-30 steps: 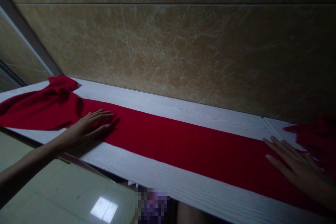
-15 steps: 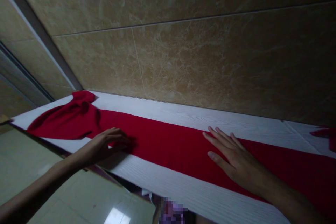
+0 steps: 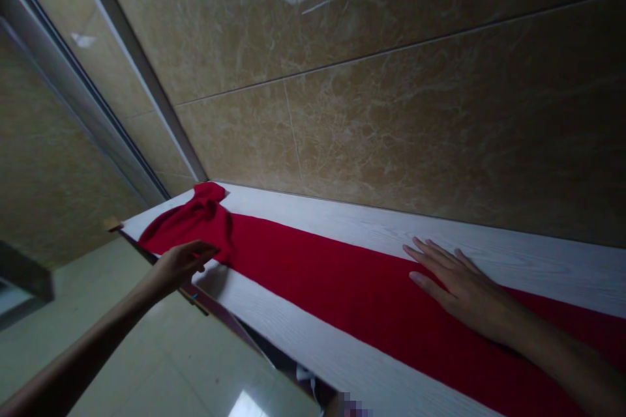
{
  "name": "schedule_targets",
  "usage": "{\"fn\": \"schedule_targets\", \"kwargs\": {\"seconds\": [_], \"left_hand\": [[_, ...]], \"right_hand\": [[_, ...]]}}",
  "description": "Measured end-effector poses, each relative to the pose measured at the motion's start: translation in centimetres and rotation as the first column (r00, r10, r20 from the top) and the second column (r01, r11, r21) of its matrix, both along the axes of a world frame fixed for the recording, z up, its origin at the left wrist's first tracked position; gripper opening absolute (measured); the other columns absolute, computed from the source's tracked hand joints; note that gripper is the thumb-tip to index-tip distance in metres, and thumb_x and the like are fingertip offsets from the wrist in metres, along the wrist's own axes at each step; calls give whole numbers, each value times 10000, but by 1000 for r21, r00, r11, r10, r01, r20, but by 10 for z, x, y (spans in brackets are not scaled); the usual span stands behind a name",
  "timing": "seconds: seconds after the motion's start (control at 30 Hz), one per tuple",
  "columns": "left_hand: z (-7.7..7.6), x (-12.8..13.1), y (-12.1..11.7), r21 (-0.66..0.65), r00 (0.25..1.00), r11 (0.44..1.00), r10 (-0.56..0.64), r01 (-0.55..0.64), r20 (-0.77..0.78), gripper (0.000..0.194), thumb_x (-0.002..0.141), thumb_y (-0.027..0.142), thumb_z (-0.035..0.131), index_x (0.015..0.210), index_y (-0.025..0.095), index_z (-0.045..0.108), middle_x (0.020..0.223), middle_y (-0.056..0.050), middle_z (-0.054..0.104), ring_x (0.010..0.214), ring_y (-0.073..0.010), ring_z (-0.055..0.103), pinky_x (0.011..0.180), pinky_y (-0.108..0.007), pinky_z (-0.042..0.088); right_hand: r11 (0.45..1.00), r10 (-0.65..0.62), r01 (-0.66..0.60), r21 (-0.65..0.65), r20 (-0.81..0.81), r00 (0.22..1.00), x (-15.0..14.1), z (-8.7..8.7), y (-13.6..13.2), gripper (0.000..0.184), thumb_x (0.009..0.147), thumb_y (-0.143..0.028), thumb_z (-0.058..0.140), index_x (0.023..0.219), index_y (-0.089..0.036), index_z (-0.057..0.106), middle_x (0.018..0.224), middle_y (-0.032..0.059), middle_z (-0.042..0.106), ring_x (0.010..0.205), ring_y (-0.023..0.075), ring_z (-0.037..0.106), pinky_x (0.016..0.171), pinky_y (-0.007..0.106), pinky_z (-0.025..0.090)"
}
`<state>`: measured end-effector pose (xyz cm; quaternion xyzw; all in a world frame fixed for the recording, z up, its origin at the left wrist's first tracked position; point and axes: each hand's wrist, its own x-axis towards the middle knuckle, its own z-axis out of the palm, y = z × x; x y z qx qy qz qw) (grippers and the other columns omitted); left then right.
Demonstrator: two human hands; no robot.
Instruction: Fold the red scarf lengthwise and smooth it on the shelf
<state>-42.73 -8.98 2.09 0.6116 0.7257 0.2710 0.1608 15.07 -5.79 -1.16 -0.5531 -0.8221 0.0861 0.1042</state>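
Observation:
A long red cloth lies stretched along a white wood-grain table. Its far left end is bunched in folds near the table's corner. My left hand reaches to the cloth's near edge beside that bunched end, slightly above the table. Its fingers are held together with the thumb over them, and they seem to pinch the cloth's edge. My right hand lies flat on the cloth right of the middle, fingers spread and pointing left.
A brown marble-tiled wall rises directly behind the table. A metal-framed sliding door stands at the left. Glossy pale floor tiles lie below the table's near edge.
My right hand slid left along the cloth from its right end to right of the middle. My left hand went from flat to curled and drew back to the cloth's near edge. The view swung left.

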Motion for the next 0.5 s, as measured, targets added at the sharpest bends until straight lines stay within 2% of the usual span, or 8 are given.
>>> {"fn": "schedule_targets", "kwargs": {"seconds": [0.1,0.17,0.27,0.33,0.5], "left_hand": [[-1,0,-7,-7,992,995,104,-104,73,691,670,749,676,1040,168,724,804,-59,724,625,-218,646,469,-260,450],[3,8,-10,-21,985,989,145,-144,92,713,633,801,676,938,159,724,747,-63,696,621,-231,635,447,-262,419],[10,28,-8,-81,974,980,189,-180,123,784,591,905,634,820,158,700,707,-73,666,623,-246,626,434,-271,395],[12,40,-3,-137,961,972,214,-192,174,805,536,938,645,760,166,666,654,-44,619,572,-215,577,433,-266,376],[6,52,17,-218,864,952,290,-215,411,722,409,800,813,686,162,621,569,13,533,517,-124,456,458,-222,314]], "right_hand": [[998,27,-24,60,-47,999,0,-12,8,743,1017,-630,310,1586,-186,486,1681,94,335,1577,324,243,1283,646,143],[992,48,-38,119,-83,995,3,-19,11,718,1021,-629,337,1556,-190,528,1663,105,377,1565,337,278,1276,663,164],[979,78,-53,198,-120,990,9,-19,11,653,1035,-612,373,1514,-218,580,1632,115,440,1541,344,344,1263,676,215],[972,94,-63,224,-132,987,10,-16,8,607,1049,-580,389,1500,-229,593,1625,122,454,1532,337,369,1256,670,248],[973,135,-104,207,-144,980,2,-11,-4,577,1077,-550,392,1509,-220,586,1664,132,389,1555,323,324,1265,637,254]]}}
